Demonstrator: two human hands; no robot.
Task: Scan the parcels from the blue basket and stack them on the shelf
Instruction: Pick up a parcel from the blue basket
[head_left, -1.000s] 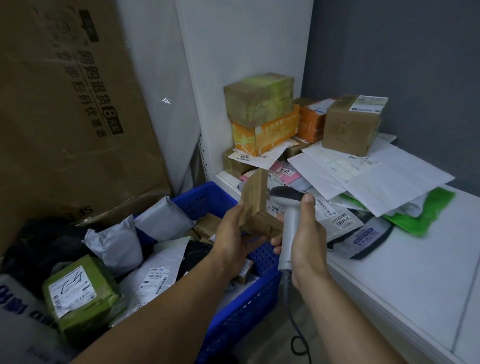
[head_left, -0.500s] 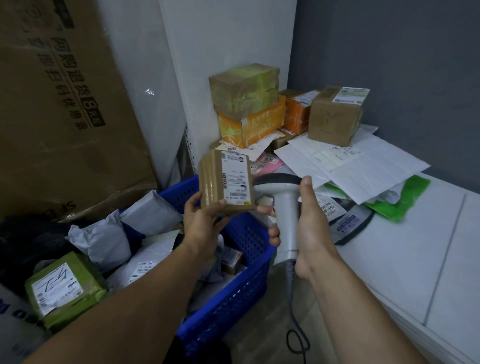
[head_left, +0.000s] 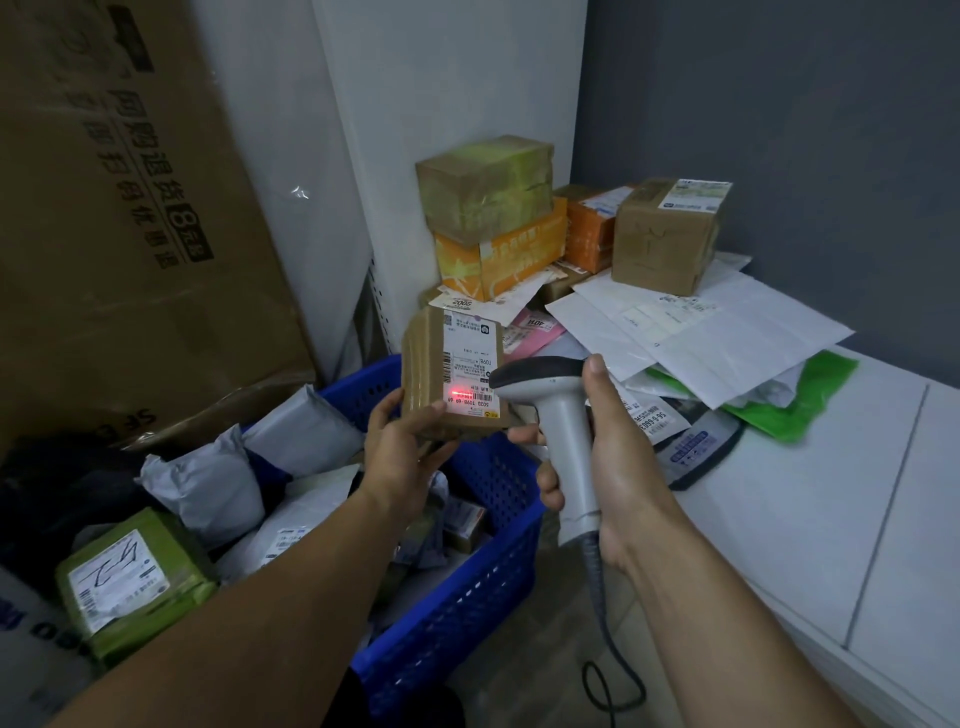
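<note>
My left hand (head_left: 402, 451) holds a small brown cardboard parcel (head_left: 423, 374) upright above the blue basket (head_left: 467, 587), its white label facing right. A red scan line glows on the label's lower barcode. My right hand (head_left: 605, 457) grips a grey corded barcode scanner (head_left: 563, 421), its head pointed at that label from a few centimetres away. The basket holds grey and white mailer bags and small boxes. On the white shelf (head_left: 810, 519) at the right lie stacked boxes and flat mailers.
A tape-wrapped box (head_left: 485, 187) sits on an orange box (head_left: 501, 254) in the shelf's corner, with a brown box (head_left: 667, 234) on white envelopes beside them. A green parcel (head_left: 130, 582) lies at lower left. A large cardboard sheet (head_left: 119, 208) leans against the left wall.
The parcel was turned so its label faces the scanner. The scanner head has come close to the label, and the red scan light now shines on the barcode.
</note>
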